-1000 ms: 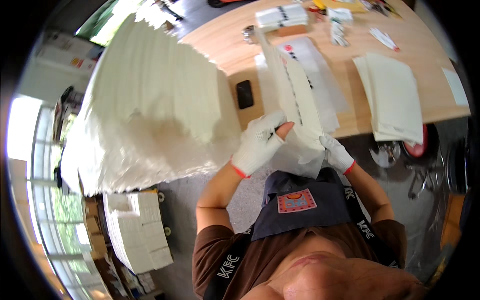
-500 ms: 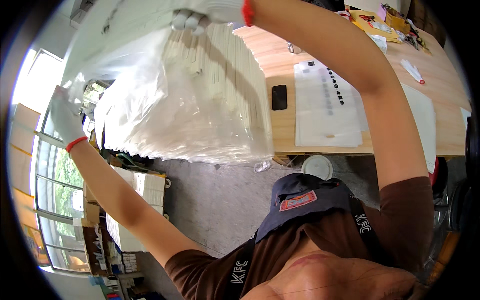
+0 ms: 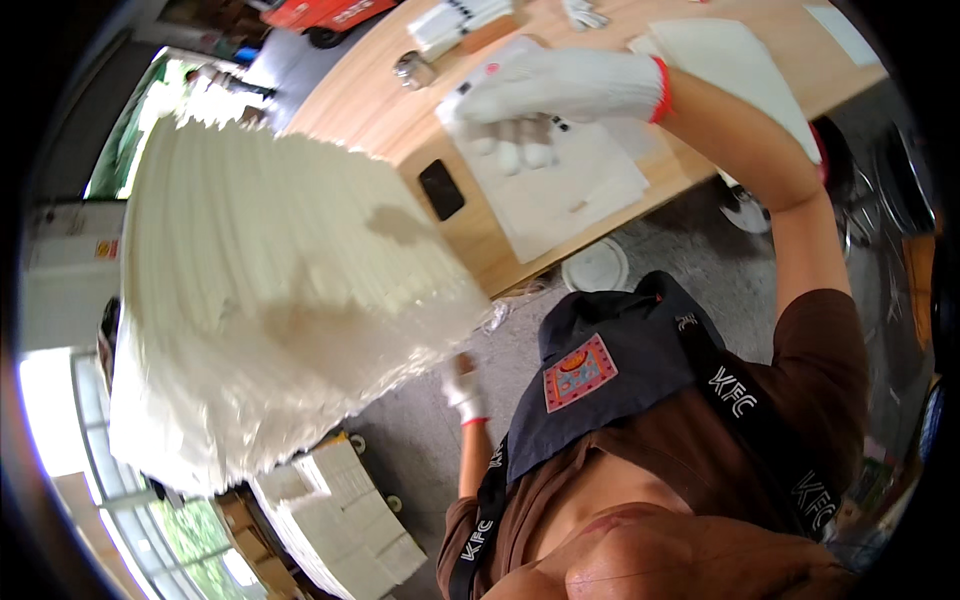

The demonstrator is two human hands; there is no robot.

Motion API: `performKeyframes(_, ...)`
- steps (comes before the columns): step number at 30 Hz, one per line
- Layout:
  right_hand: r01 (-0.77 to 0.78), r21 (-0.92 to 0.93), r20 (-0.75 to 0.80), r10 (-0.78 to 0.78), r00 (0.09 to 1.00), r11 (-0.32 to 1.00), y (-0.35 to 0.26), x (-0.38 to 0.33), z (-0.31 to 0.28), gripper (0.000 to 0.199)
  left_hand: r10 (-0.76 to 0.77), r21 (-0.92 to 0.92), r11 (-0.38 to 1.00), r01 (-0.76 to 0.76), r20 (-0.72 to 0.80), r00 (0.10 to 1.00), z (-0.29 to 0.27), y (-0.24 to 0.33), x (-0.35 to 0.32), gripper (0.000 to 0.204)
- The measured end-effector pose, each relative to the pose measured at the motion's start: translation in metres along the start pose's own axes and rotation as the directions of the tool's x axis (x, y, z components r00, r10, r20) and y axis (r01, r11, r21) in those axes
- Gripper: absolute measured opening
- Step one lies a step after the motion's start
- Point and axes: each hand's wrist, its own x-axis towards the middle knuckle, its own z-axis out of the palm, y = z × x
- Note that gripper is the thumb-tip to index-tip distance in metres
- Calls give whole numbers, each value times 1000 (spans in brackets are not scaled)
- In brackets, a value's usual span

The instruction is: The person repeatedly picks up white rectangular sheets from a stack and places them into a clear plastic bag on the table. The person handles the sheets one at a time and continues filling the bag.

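Note:
A tall stack of thin, whitish sheets or bags (image 3: 290, 240) fills the left, its layered edges uneven and its lower side glossy and crinkled. My right hand (image 3: 545, 100), in a white knit glove with a red cuff, is over printed translucent sheets (image 3: 560, 200) on the table. Its fingers are loosely bent and apart, slightly blurred, with nothing seen in them. My left hand (image 3: 463, 390), also gloved, is low beside the stack's near right corner; bare fingertips show, but their grip is too small and blurred to make out.
On the wooden table (image 3: 480, 245) lie a black phone (image 3: 441, 190), a small metal-and-glass jar (image 3: 413, 70), a spare glove (image 3: 583, 14) and pale sheets (image 3: 735, 65). A white round lid or bucket (image 3: 595, 266) is below the table edge. White stacked blocks (image 3: 340, 510) stand on a wheeled base.
The clear plastic film raised over the stack is gone from view, and both hands have left it. My right hand moved right over the table, my left down beside the stack. The view has turned.

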Motion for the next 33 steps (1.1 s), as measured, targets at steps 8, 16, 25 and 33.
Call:
performKeyframes(8,-162,444,-416,363,834,881,181,-129,8,39,667,-349,703,-619,22,745,185,263,137,27)
performKeyframes(16,-178,667,-388,540,747,724,247,-165,55,36,324,-98,935,-340,623,712,235,310,211,30)
performKeyframes(25,-221,515,-605,534,591,828,286,-19,3,43,509,-326,848,-417,287,811,219,290,245,32)
performKeyframes(33,-759,-209,-550,567,613,617,297,-67,-16,45,436,-855,464,233,449,780,116,324,282,20)
